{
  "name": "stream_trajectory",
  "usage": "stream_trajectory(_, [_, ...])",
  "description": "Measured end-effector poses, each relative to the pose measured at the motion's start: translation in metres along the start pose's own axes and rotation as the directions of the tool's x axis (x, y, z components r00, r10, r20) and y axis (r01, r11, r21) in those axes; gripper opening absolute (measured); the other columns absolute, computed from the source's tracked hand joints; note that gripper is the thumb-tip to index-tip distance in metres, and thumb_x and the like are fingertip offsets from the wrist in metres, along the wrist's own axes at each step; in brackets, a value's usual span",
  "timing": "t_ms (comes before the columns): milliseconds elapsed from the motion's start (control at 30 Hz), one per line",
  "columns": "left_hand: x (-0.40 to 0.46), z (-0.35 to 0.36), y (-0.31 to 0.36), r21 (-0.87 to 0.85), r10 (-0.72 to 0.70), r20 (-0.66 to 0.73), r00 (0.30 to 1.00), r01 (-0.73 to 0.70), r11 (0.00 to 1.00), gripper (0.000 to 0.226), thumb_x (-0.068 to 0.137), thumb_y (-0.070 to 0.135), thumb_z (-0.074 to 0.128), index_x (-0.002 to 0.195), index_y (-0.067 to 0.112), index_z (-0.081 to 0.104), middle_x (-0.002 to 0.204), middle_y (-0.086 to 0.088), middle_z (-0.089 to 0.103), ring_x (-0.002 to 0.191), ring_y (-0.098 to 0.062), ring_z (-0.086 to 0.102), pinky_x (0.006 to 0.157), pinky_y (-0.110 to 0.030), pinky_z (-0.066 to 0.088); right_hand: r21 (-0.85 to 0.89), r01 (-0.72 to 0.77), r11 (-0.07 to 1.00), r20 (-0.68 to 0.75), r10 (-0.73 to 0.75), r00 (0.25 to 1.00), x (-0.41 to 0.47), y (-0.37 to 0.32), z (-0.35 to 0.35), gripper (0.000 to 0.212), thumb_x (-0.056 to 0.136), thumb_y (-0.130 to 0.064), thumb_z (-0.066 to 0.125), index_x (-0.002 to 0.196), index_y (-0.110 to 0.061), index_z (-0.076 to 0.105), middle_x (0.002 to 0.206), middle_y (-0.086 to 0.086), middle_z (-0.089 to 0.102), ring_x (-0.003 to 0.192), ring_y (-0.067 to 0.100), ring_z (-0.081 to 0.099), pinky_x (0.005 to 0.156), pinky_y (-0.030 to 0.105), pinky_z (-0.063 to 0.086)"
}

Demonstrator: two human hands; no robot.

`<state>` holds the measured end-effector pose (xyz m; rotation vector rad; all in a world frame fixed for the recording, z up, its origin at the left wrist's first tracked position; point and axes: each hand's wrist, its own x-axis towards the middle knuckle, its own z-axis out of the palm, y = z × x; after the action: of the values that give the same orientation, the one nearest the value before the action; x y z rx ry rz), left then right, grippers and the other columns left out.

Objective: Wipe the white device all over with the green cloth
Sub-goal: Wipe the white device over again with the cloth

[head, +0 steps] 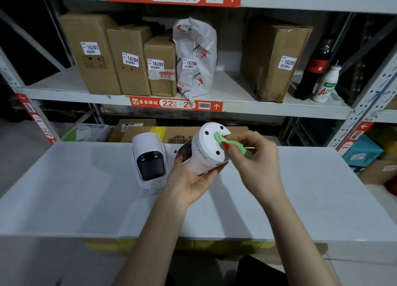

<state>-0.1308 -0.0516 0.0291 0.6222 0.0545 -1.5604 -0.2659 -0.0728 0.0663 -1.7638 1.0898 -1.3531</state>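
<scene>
above the pale grey tabletop (86,199), the white rounded plastic device (204,154) is cradled in the left hand (191,182), round base tilted up-right toward the right hand (251,159), by which the folded green cloth (232,145) is pinched against that base.

White device (204,154) tilted w/ round base up (three dark holes), above tabletop (86,199); folded green cloth (231,144) pressed on base.

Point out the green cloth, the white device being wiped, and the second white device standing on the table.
green cloth (236,145), head view: on the folded middle.
held white device (209,144), head view: on its round base.
second white device (150,156), head view: on its dark screen.
</scene>
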Motion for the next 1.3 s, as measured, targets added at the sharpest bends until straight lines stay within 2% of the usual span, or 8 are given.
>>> stream_trajectory(133, [0.000,0.000,-0.001,-0.020,-0.043,0.010,0.999,0.043,0.999,0.044,0.102,0.029,0.043,0.136,0.004,0.053,0.126,-0.033,0.060,0.111,-0.049,0.060,0.071,-0.056,0.060,-0.070,-0.021,0.997,-0.047,0.018,0.999,0.000,0.004,0.002,0.013,0.081,-0.003,0.070,0.086,-0.015,0.071,0.092,-0.001,0.069,0.087,0.012,0.064,0.075,0.023,0.051])
stream_trajectory(400, [-0.004,0.004,-0.004,-0.018,-0.121,0.012,0.993,0.121,0.992,0.050,0.102,0.038,0.047,0.121,-0.007,0.056,0.119,-0.037,0.061,0.106,-0.046,0.062,0.072,-0.052,0.060,0.184,-0.142,0.973,-0.144,0.170,0.975,0.002,0.001,0.000,0.016,0.087,-0.007,0.066,0.079,-0.021,0.069,0.084,-0.006,0.071,0.076,0.006,0.063,0.070,0.024,0.052])
stream_trajectory(600, [0.000,0.003,0.001,0.292,-0.035,-0.022,0.999,0.039,0.956,0.063,0.095,0.063,0.041,0.124,0.011,0.061,0.122,-0.020,0.066,0.107,-0.033,0.064,0.077,-0.045,0.055,0.226,-0.167,0.960,-0.264,0.226,0.938,0.006,0.005,-0.010,0.006,0.090,-0.012,0.063,0.089,-0.014,0.069,0.081,-0.006,0.068,0.070,0.005,0.058,0.063,0.020,0.046])
stream_trajectory(867, [0.002,-0.004,0.005,0.530,0.035,0.139,0.990,-0.105,0.841,0.070,0.091,0.070,0.036,0.134,0.020,0.059,0.129,-0.007,0.067,0.123,-0.028,0.060,0.111,-0.055,0.038,0.065,-0.262,0.963,-0.094,0.267,0.959,0.007,0.024,-0.006,0.025,0.089,-0.002,0.056,0.084,-0.019,0.072,0.089,-0.006,0.072,0.087,0.015,0.065,0.074,0.032,0.051])
stream_trajectory(933, [0.003,-0.005,0.006,0.532,0.047,0.158,0.986,-0.126,0.837,0.069,0.091,0.069,0.037,0.136,0.021,0.057,0.130,-0.007,0.066,0.123,-0.028,0.060,0.111,-0.054,0.038,0.039,-0.251,0.967,-0.082,0.253,0.964,0.007,0.026,-0.004,0.031,0.089,-0.001,0.053,0.083,-0.023,0.073,0.088,-0.009,0.072,0.086,0.017,0.065,0.070,0.033,0.053])
stream_trajectory(1033, [0.002,-0.002,0.008,0.561,0.088,0.146,0.985,-0.156,0.813,0.072,0.083,0.069,0.044,0.136,0.022,0.056,0.127,-0.005,0.068,0.120,-0.026,0.063,0.110,-0.052,0.041,-0.012,-0.260,0.965,-0.036,0.260,0.965,0.006,0.024,-0.003,0.035,0.090,-0.001,0.050,0.084,-0.029,0.070,0.087,-0.013,0.070,0.076,0.015,0.061,0.051,0.017,0.042])
stream_trajectory(1133, [0.000,-0.001,0.008,0.607,0.140,0.150,0.979,-0.203,0.769,0.073,0.077,0.067,0.050,0.137,0.025,0.056,0.127,-0.002,0.068,0.120,-0.023,0.062,0.109,-0.051,0.042,-0.025,-0.263,0.964,-0.006,0.263,0.965,0.005,0.022,-0.003,0.032,0.089,0.001,0.051,0.093,-0.023,0.072,0.094,-0.006,0.072,0.081,0.013,0.063,0.064,0.015,0.045])
stream_trajectory(1300, [-0.008,0.003,0.011,0.684,0.217,0.236,0.947,-0.321,0.655,0.062,0.077,0.052,0.073,0.132,0.029,0.057,0.121,0.003,0.071,0.112,-0.017,0.067,0.101,-0.043,0.049,-0.062,-0.254,0.965,0.010,0.255,0.967,0.005,0.024,-0.005,0.037,0.086,0.004,0.046,0.096,-0.020,0.073,0.087,-0.001,0.071,0.056,0.009,0.051,0.039,0.008,0.031])
